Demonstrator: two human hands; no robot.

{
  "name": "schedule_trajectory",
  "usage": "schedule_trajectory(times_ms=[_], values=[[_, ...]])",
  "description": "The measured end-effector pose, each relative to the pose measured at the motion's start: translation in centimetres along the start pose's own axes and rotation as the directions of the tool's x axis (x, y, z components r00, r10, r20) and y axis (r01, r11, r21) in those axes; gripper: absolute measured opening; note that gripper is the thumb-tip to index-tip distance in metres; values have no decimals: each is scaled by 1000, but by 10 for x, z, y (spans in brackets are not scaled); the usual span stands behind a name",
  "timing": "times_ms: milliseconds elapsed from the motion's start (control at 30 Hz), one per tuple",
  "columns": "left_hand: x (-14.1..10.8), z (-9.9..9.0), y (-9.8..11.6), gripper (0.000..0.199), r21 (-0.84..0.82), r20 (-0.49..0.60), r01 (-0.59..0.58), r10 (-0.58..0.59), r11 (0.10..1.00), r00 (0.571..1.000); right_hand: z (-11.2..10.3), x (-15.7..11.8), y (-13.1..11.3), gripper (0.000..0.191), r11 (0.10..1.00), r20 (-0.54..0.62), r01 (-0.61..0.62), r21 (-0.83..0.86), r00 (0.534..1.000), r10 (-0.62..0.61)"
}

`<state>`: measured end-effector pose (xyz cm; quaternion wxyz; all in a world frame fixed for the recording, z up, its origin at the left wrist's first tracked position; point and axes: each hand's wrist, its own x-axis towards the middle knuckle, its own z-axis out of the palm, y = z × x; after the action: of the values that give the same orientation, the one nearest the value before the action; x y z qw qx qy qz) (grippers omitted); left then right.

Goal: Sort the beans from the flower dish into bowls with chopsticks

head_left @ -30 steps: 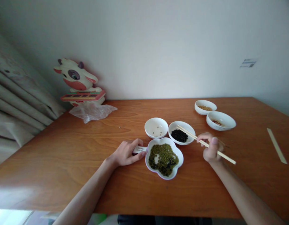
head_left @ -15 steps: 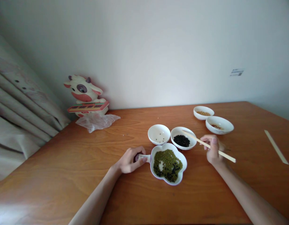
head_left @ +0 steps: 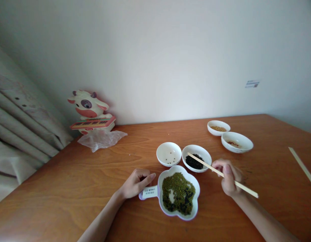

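My right hand (head_left: 228, 176) is closed around pale wooden chopsticks (head_left: 246, 189), seen so close together that they look almost like one stick. Their tips reach into a white bowl (head_left: 208, 155) of black beans (head_left: 194, 162). Nearer to me is a white flower-shaped dish (head_left: 179, 216) holding green beans (head_left: 179, 179), with black ones mixed in at its lower right. My left hand (head_left: 135, 183) rests beside the dish's labelled handle (head_left: 150, 192), thumb stretched out above it and fingers curled. Whether the fingers touch the handle is hidden.
Left of the black beans, a white bowl (head_left: 168, 148) has several small beans in it. Farther right are a bowl (head_left: 219, 123) of yellowish grains and a bowl (head_left: 242, 143) with reddish-brown bits. A pale strip (head_left: 302, 166), a cow keyboard toy (head_left: 91, 112) and a plastic bag (head_left: 102, 139) lie farther out.
My left thumb has come off the dish's handle, leaving its label exposed. The dish has turned slightly. The chopstick tips have moved down from the bowl's rim onto the black beans.
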<state>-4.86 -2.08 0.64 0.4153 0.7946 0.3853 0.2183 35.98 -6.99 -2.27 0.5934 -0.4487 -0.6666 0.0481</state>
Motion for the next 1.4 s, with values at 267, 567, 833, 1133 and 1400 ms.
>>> schedule_trajectory(times_ms=[267, 567, 833, 1133, 1400], values=[[12, 4, 8, 55, -125, -82, 137, -148, 983, 986, 10, 4, -21, 33, 991, 41, 85, 108, 995, -90], [40, 4, 23, 55, 95, 153, 49, -64, 994, 986, 5, 27, -42, 48, 939, -57, 178, 296, 984, -168], [36, 2, 13, 50, 209, 153, -106, 75, 972, 985, 31, 49, -51, 44, 915, 240, 133, 380, 941, -237], [21, 10, 13, 29, 414, 137, -307, 275, 857, 952, 22, 10, -53, 44, 881, 204, 91, 464, 957, -206], [13, 17, 23, 18, 606, 87, -290, 301, 740, 950, 21, 18, -62, 41, 910, 314, 209, 358, 891, -329]])
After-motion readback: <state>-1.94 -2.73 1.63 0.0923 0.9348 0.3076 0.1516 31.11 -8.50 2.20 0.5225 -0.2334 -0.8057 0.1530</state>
